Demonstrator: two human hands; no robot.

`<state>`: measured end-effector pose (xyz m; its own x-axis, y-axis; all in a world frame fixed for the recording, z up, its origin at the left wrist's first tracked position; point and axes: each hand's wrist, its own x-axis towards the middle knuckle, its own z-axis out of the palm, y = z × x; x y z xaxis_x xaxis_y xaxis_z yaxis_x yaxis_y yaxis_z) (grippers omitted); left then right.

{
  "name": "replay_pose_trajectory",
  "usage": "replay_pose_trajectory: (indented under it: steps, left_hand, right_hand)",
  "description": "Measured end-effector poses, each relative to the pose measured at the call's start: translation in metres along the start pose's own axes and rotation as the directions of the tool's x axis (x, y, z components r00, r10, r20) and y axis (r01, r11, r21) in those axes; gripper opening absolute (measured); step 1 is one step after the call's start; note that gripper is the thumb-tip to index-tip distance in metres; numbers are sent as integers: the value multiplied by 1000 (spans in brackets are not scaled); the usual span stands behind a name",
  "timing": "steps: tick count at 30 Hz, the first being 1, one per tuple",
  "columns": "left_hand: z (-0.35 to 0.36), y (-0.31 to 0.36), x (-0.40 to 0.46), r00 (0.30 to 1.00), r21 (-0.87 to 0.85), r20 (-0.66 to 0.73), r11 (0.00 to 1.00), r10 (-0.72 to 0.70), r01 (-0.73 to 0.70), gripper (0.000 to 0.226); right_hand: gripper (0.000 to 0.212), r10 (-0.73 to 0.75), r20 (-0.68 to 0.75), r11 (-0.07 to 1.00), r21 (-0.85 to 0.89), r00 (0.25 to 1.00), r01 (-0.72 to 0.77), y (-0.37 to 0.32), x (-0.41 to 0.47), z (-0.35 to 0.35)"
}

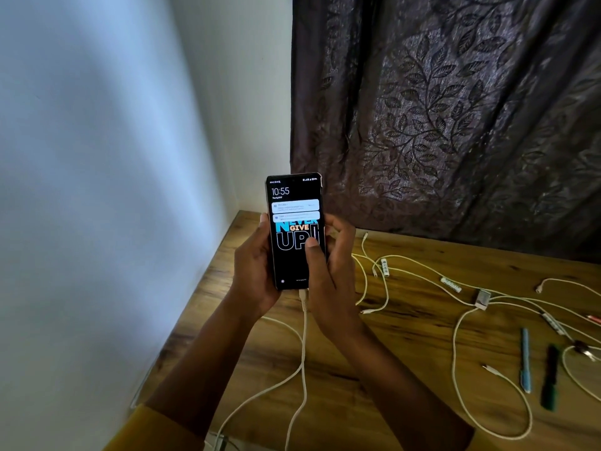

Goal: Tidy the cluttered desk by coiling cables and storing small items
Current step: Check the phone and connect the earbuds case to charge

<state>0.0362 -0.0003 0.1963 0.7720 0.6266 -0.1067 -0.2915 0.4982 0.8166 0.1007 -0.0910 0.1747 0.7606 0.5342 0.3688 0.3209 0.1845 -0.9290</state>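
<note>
A black phone with a lit lock screen is held upright above the wooden desk. My left hand grips its left edge. My right hand holds the right edge, and its thumb lies on the screen. A white charging cable is plugged into the phone's bottom and hangs down past the desk's front edge. Several white cables lie tangled across the desk to the right.
A blue pen and a dark green pen lie at the right of the desk. A small metal clip sits among the cables. A dark leaf-patterned curtain hangs behind; a white wall is at left.
</note>
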Motion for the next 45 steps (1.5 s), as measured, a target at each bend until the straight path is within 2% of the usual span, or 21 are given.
replay_pose_trajectory:
  steps: [8, 19, 31, 45]
  left_hand:
    - [5, -2, -5, 999, 7, -4, 999, 42, -42, 51]
    - [8, -4, -15, 1000, 7, 10, 1000, -25, 25, 54]
    - [19, 4, -21, 999, 19, 21, 1000, 25, -25, 54]
    - [18, 5, -17, 1000, 25, 2, 999, 29, -29, 54]
  right_hand:
    - [31, -5, -26, 1000, 5, 1000, 5, 5, -1, 1]
    - [21, -94, -118, 995, 4, 988, 95, -1, -5, -1]
    - [25, -89, -119, 992, 75, 989, 99, -8, -4, -3]
    - [26, -59, -113, 995, 75, 992, 68, -5, 0, 0]
